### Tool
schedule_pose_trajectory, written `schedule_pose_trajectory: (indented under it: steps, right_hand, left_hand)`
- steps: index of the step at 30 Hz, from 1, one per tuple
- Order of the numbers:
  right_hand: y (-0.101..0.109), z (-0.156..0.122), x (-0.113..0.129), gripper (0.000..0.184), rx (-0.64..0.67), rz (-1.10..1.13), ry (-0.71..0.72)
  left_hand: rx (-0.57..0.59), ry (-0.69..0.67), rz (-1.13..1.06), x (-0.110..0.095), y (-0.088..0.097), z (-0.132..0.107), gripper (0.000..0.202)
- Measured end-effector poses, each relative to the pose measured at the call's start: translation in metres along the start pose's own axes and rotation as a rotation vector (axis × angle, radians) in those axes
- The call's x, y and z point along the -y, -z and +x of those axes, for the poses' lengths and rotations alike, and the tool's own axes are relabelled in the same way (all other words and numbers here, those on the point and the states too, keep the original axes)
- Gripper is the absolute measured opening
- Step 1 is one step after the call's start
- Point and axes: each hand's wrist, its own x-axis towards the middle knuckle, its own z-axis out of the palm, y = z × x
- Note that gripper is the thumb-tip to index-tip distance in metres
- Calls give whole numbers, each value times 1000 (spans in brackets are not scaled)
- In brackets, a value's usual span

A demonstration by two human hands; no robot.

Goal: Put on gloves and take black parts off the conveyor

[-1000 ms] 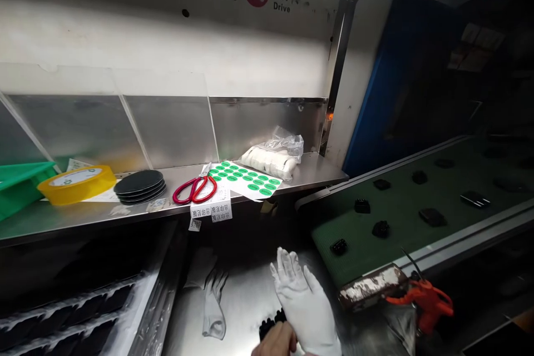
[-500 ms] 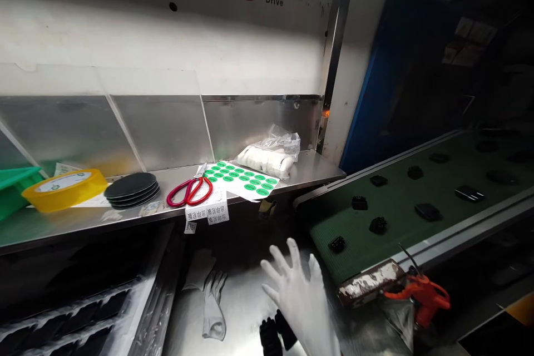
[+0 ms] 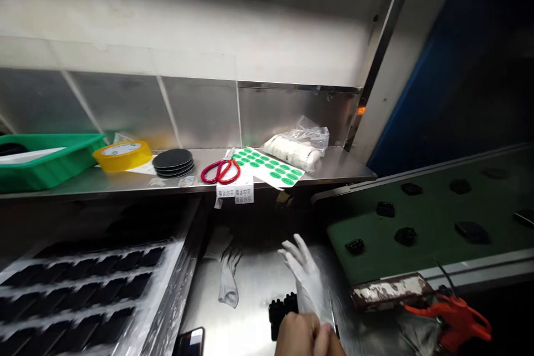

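Note:
My right hand [image 3: 306,272], in a white glove, is held up over the metal worktop with its fingers stretched out and nothing in them. My bare left hand [image 3: 306,335] is closed at the right wrist, pinching the cuff of the white glove [image 3: 315,297]. Just left of the hands, small black parts [image 3: 277,311] stand on the worktop, partly covered by my left hand. Farther left lies a spare pale glove [image 3: 228,281], limp and flat.
A shelf [image 3: 346,169] holds a green tray [image 3: 45,175], yellow tape [image 3: 123,157], black discs [image 3: 173,162], red-handled scissors [image 3: 221,171], green stickers [image 3: 271,166] and a bagged white roll [image 3: 292,151]. Black parts ride a green conveyor [image 3: 367,272]. Orange nippers [image 3: 453,317], a phone [image 3: 192,342] and packed black pieces [image 3: 83,295] lie nearer.
My bare left hand has come into view and closed on the glove's cuff. The view has turned left, bringing more of the green tray and the phone into sight.

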Motion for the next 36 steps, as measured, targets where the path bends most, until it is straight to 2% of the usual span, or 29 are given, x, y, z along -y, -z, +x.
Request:
schedule_pose_trajectory:
  steps: [3,5,8,10,11,13,14,16,18,21,22,24,25,26,27,28,29,31,34,36]
  right_hand:
    - [10,-3,-6,53,-70,-18,-13]
    - [17,-5,-9,47,-57,12,-86]
    - [20,-9,-6,48,123,138,-316]
    - [14,-11,1,48,230,280,-432]
    - [9,-12,4,42,253,367,-450]
    - [0,-14,11,23,263,556,-413]
    - [-4,-15,13,22,258,644,-380]
    - [-7,-18,16,33,246,781,-327]
    - [-6,-22,17,38,232,858,-303]
    - [-2,-28,25,41,233,914,-280]
    - [-2,-30,30,37,233,938,-264]
    - [-5,-33,38,16,242,931,-160]
    - [-9,-34,39,30,256,870,-86]
    - [-13,-33,37,55,275,751,-22]
    - [-17,-31,30,72,299,539,19]
    - [-21,-28,18,77,324,260,28]
    - [-25,-23,2,76,338,-40,3]
    - [-30,-13,-43,58,329,-568,-87]
    - [-37,0,-116,30,307,-877,-117]
    - [-44,4,-153,24,322,-1007,-112]
  left_hand:
    - [124,-6,-120,2,-6,-9,52]
    - [201,-18,-187,5,-11,-14,51]
    - [243,-23,-246,9,-12,-17,50]
    - [204,-8,-255,13,-8,-18,54]
    - [172,3,-254,15,-4,-19,57]
    - [97,17,-254,19,6,-20,62]
    - [71,9,-262,21,10,-20,67]
    - [68,-33,-295,24,15,-20,81]
    - [134,-77,-329,29,13,-21,85]
    - [298,-86,-333,40,4,-26,66]
    - [351,-78,-325,44,0,-28,57]
    - [424,-49,-306,51,-7,-34,43]
    - [437,-28,-294,55,-10,-37,40]
    - [432,-3,-279,59,-11,-39,38]
    - [413,26,-262,63,-12,-41,37]
    - [380,57,-243,69,-10,-42,36]
    - [333,91,-221,77,-7,-42,34]
    - [189,171,-166,99,7,-41,29]
    - [-124,334,-51,148,40,-36,22]
    - [-330,449,42,183,61,-30,26]
